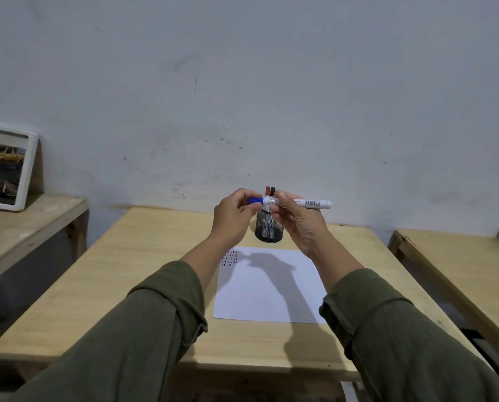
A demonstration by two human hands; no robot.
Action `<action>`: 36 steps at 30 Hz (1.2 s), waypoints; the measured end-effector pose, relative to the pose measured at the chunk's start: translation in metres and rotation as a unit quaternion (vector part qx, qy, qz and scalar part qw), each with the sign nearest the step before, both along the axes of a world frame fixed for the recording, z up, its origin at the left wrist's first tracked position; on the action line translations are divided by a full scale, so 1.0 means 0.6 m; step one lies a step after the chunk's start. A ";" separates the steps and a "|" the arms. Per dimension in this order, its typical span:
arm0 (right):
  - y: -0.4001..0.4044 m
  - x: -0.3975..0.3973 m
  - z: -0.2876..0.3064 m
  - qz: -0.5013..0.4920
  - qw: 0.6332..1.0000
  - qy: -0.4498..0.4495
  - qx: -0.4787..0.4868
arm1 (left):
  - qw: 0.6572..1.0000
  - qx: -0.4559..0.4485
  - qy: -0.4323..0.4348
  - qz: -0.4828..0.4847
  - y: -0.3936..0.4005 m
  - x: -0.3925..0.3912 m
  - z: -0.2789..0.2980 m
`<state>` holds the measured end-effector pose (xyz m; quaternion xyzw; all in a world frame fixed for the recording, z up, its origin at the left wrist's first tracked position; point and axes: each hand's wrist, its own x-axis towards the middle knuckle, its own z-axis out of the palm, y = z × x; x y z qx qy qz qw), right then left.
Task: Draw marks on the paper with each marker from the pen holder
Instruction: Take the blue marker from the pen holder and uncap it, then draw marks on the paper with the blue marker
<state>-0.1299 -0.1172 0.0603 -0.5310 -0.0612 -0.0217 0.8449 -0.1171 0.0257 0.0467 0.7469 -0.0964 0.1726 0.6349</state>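
Right hand [300, 220], barcoded marker [309, 203], horiz.

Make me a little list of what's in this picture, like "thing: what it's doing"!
left hand: pinching the blue cap
right hand: holding the white marker sideways above the table
pen holder: black mesh, standing behind the paper, red and black markers inside
paper: flat on the table, small marks in its far left corner
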 end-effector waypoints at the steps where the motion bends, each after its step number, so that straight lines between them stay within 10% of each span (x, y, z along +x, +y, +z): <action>1: -0.001 0.000 -0.002 -0.002 1.000 0.003 -0.003 | 1.000 0.017 -0.005 0.005 0.001 0.001 -0.004; 25: 0.039 -0.009 -0.124 -0.052 0.995 0.078 -0.018 | 0.974 0.112 0.147 0.129 0.104 -0.012 -0.145; 36: 0.067 0.014 -0.189 -0.093 0.983 0.125 -0.092 | 0.917 0.332 0.139 0.170 0.106 -0.003 -0.214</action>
